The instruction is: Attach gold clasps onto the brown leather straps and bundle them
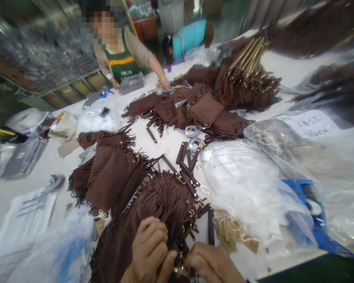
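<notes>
Handling gold-tone hardware (179, 268) w/ both hands, by the table's (171, 138) near edge: prob. the step now is close fingertip work on a metal fitting of the brown fringed bag (119, 237). Next move seems to call for a steady pinch from both sides, w/ loose fringe kept out of the fitting.

L to R: toward the left edge, a printed sheet (26, 216) & clear plastic w/ blue in it. Then a stack of fringed bags (110, 182), overlapping, fairly flat. Just beside it, up to the near edge, the bag being worked: dark brown, matte, suede-like (can't confirm material), long thin strands heaped thick & tangled beyond the knuckles; its full outline is hidden. L hand (150, 249) rests over it, fingers curled in, thumb & forefinger apparently closed on the hardware. R hand (211, 263) is at the other side of the fitting, fingers bunched, tips pinched on it; exact grip too blurred to tell. Above R hand, nearer mid-table, loose brown wrist straps (190, 173) w/ gold-tone clasps. Farther R: card tags (237, 236) w/ white strings, near edge side, & a big white plastic bundle (247, 184) toward the right edge.
</notes>
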The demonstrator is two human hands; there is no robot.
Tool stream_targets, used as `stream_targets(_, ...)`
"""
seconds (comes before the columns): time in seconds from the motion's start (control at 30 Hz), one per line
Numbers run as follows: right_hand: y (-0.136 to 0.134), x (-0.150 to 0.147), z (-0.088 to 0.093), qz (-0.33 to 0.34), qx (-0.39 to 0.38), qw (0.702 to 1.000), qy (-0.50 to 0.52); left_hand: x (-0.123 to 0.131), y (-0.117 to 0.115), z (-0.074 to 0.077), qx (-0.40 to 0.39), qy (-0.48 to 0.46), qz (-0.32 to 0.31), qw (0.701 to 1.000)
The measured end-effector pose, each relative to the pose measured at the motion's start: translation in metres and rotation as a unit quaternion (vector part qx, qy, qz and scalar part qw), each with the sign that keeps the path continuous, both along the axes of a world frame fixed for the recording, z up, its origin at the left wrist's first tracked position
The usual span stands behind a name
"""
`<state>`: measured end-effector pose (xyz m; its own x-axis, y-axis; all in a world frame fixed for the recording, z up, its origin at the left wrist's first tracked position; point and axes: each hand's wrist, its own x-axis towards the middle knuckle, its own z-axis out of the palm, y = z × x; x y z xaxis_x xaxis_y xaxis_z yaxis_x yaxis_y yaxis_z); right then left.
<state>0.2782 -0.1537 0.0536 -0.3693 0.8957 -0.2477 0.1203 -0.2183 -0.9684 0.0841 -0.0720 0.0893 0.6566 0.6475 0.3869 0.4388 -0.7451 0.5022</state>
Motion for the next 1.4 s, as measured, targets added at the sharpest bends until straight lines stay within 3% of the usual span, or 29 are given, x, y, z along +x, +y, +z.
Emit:
stream_targets(0.17,0.002,-0.002,-0.005,-0.093,-0.025,0.99,-0.102,-0.027,-0.021,-0.007,0.03,0.037,0.015,0.999)
stream_targets(0.3,0.0,-0.01,-0.017,-0.069,0.0,0.992,-0.102,-0.042,-0.03,-0.014,0.026,0.041,0.022,0.999)
stream_targets(0.37,0.0,-0.012,-0.02,-0.055,0.034,0.993,-0.094,-0.042,-0.028,-0.007,-0.016,0.106,-0.003,0.994)
stream_targets(0.5,0.0,-0.013,-0.02,-0.023,0.076,0.991,-0.105,-0.031,-0.013,0.022,-0.105,0.264,-0.072,0.956)
stream_targets(0.63,0.001,-0.019,-0.022,-0.013,0.087,0.983,-0.16,-0.023,-0.002,0.046,-0.158,0.269,-0.142,0.94)
stream_targets(0.77,0.006,-0.023,-0.03,-0.031,0.107,0.981,-0.161,-0.03,0.0,0.052,-0.178,0.267,-0.189,0.928)
stream_targets(0.87,0.006,-0.023,-0.035,-0.048,0.121,0.981,-0.144,-0.037,0.0,0.045,-0.188,0.294,-0.168,0.922)
stream_targets(0.97,0.0,-0.025,-0.035,-0.088,0.11,0.979,-0.146,-0.04,0.0,0.026,-0.162,0.288,-0.154,0.931)
stream_targets(1.07,-0.011,-0.03,-0.032,-0.134,0.047,0.979,-0.146,-0.037,-0.002,0.003,-0.116,0.236,-0.143,0.954)
stream_targets(1.17,-0.019,-0.034,-0.03,-0.137,-0.028,0.982,-0.128,-0.034,-0.005,-0.011,-0.102,0.187,-0.119,0.97)
stream_targets(1.3,-0.019,-0.034,-0.026,-0.139,-0.045,0.98,-0.131,-0.036,0.0,-0.011,-0.174,0.133,-0.112,0.969)
stream_targets(1.4,-0.018,-0.033,-0.019,-0.157,-0.007,0.974,-0.16,-0.042,0.007,-0.012,-0.292,-0.007,-0.115,0.95)
